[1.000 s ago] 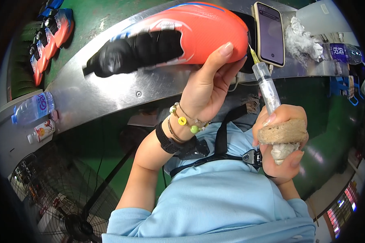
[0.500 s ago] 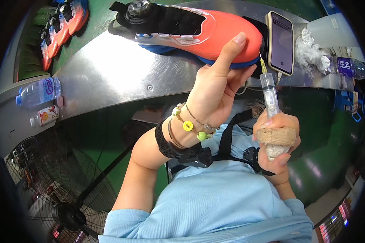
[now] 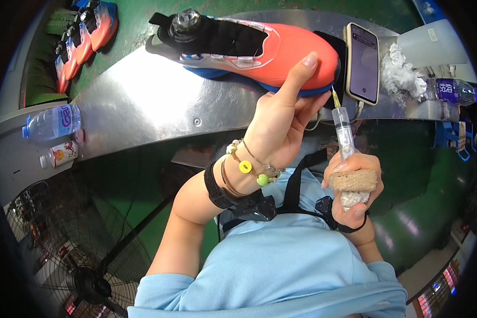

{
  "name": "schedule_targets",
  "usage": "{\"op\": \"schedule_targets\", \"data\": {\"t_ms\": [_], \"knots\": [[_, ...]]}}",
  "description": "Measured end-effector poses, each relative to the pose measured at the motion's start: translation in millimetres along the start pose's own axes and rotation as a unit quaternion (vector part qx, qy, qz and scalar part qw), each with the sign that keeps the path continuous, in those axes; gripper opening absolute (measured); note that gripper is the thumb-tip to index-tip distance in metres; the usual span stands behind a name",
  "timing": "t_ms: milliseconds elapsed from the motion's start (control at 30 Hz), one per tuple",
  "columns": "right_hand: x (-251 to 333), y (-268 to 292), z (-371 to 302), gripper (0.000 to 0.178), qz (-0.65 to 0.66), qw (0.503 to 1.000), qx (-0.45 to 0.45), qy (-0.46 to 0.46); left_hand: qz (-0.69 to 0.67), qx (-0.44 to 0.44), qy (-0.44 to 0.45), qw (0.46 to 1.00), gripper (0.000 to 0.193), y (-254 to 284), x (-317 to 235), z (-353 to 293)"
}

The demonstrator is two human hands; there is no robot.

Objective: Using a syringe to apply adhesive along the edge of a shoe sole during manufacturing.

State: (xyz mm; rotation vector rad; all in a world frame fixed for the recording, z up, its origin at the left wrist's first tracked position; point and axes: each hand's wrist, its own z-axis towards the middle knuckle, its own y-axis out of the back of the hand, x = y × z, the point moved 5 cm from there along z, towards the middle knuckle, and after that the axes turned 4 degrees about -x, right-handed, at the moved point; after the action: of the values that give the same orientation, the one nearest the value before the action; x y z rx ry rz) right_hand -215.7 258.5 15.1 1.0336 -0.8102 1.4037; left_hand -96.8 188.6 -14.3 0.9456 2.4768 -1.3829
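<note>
My left hand (image 3: 283, 116) is closed round the toe of an orange, blue and black sneaker (image 3: 297, 47), thumb on top and fingers underneath. The sneaker lies sideways over the metal table, toe to the right, with a clear round knob at its black collar. In my right hand (image 3: 352, 180) is a clear syringe (image 3: 343, 130) with a yellowish needle pointing up. The needle tip is at the toe's lower edge, where the orange upper meets the blue sole; whether it touches cannot be told. A tan block (image 3: 353, 180) and white wadding (image 3: 354, 199) are also in my right grip.
A phone (image 3: 363, 63) with a cable lies right of the toe. Crumpled white tissue (image 3: 400, 77), a pale tub (image 3: 434, 42) and a bottle (image 3: 453, 91) lie beyond. Several sneakers (image 3: 104, 26) stand at far left, bottles (image 3: 53, 122) below them. A fan (image 3: 90, 283) stands at lower left.
The syringe and my right hand have shifted slightly left and down, and the needle tip has moved along the toe edge toward my left fingers. The left hand keeps its hold.
</note>
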Motion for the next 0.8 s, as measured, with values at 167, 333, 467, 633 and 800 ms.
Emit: {"op": "schedule_targets", "data": {"t_ms": [167, 333, 467, 633, 800], "knots": [[-0.3, 34.0, 5.7, 0.066, 0.081, 0.983, -0.152, 0.058, 0.019, 0.021, 0.015, 0.999, 0.028, 2.3, -9.5, 6.8], [-6.0, 79.0, 12.4, 0.057, -0.029, 0.968, -0.24, 0.067, 0.244, 0.048, -0.046, 0.968, 0.062, 64.0, -118.6, 73.2], [-9.4, 111.1, 7.4, 0.05, -0.118, 0.953, -0.273, 0.063, 0.036, -0.132, -0.3, 0.944, 0.054, 164.5, -311.0, 137.4], [-19.6, 140.5, 9.5, 0.04, -0.134, 0.926, -0.353, 0.03, 0.082, -0.372, -0.433, 0.817, 0.04, 227.2, -349.9, 102.0], [-59.7, 155.3, 14.4, 0.03, -0.137, 0.914, -0.382, -0.016, 0.453, -0.041, -0.44, 0.775, 0.043, 127.6, -236.3, 19.6]]}}
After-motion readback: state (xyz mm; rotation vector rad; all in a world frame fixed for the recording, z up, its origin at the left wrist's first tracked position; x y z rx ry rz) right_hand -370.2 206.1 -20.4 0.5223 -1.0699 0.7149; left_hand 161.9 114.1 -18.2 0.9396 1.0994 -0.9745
